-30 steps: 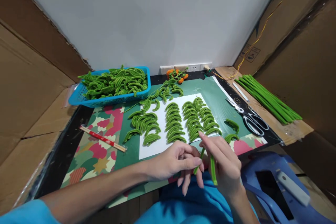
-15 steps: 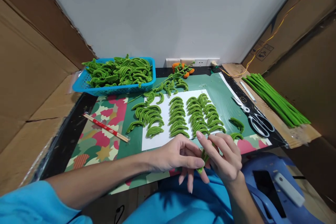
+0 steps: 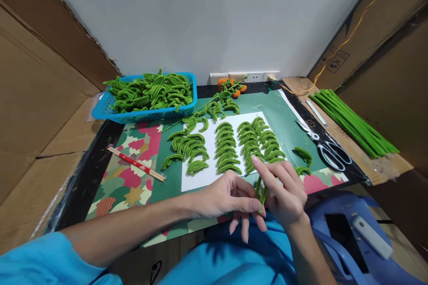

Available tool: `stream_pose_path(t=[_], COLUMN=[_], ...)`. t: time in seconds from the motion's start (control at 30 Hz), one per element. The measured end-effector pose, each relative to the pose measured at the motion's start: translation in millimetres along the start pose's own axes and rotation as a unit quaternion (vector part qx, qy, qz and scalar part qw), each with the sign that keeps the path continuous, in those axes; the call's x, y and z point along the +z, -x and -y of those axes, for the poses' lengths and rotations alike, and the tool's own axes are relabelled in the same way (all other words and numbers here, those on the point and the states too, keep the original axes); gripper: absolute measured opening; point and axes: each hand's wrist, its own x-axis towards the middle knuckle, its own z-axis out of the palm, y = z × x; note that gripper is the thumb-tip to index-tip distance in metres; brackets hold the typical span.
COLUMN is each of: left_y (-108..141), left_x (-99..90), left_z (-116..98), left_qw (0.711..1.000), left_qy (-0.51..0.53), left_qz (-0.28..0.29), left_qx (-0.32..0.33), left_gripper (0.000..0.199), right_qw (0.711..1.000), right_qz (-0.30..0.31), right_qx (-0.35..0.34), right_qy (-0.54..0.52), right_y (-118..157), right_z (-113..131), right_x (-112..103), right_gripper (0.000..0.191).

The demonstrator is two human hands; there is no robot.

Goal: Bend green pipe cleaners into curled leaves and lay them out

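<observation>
Between thumb and fingers, my left hand (image 3: 230, 198) pinches the lower end of a bent green chenille stem (image 3: 262, 196), whose two strands stand slightly apart. My right hand (image 3: 284, 189) is around the upper part of the same stem, with its index finger raised; its fingertips are partly hidden behind the hand. Just beyond my hands lies a white sheet of paper (image 3: 189, 182), bearing rows of curved green chenille leaves (image 3: 227, 149). A few loose leaves (image 3: 302, 156) rest to the right of the sheet.
A blue basket (image 3: 133, 119) heaped with green chenille leaves stands at the back left. Wrapped chopsticks (image 3: 135, 163) lie on the left, scissors (image 3: 331, 153) on the right beside a bundle of straight green stems (image 3: 354, 122). Orange flowers (image 3: 236, 90) sit near the wall sockets.
The stem piece between my hands now stands more upright, and its two strands show more clearly. My right hand's index finger has shifted slightly; the view has moved a little.
</observation>
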Motion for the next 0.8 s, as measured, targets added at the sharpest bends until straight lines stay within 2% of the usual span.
stream_pose_path(t=[0.13, 0.2, 0.33, 0.43, 0.6, 0.7, 0.8], left_y=[-0.2, -1.3, -3.4, -3.5, -1.6, 1.4, 4.7], left_x=[0.7, -0.4, -1.9, 0.5, 4.2, 2.3, 0.5], left_z=[-2.2, -0.6, 5.3, 7.7, 9.5, 5.2, -5.5], left_qw=[0.999, 0.998, 0.992, 0.992, 0.992, 0.991, 0.994], left_qy=[-0.014, -0.003, 0.034, 0.019, 0.001, -0.001, -0.03], left_qz=[-0.036, -0.06, -0.106, -0.11, -0.115, -0.108, -0.079], left_qx=[0.024, 0.032, 0.065, 0.062, 0.059, 0.083, 0.071], left_gripper=[0.044, 0.047, 0.047, 0.045, 0.047, 0.056, 0.056], right_qw=[0.997, 0.996, 0.982, 0.964, 0.951, 0.937, 0.913], right_qz=[0.06, 0.058, -0.014, -0.085, -0.121, -0.071, 0.063], right_qx=[0.033, 0.04, 0.121, 0.185, 0.211, 0.205, 0.205], right_qy=[-0.039, -0.061, -0.142, -0.169, -0.192, -0.274, -0.348], right_y=[-7.7, -4.7, 10.2, 18.1, 14.5, 9.5, 7.7], right_z=[-1.4, -0.4, 5.8, 9.8, 9.1, 2.4, -6.3], right_x=[-2.2, -6.5, -15.3, -17.4, -21.3, -33.2, -49.1], right_gripper=[0.074, 0.076, 0.07, 0.057, 0.043, 0.026, 0.01])
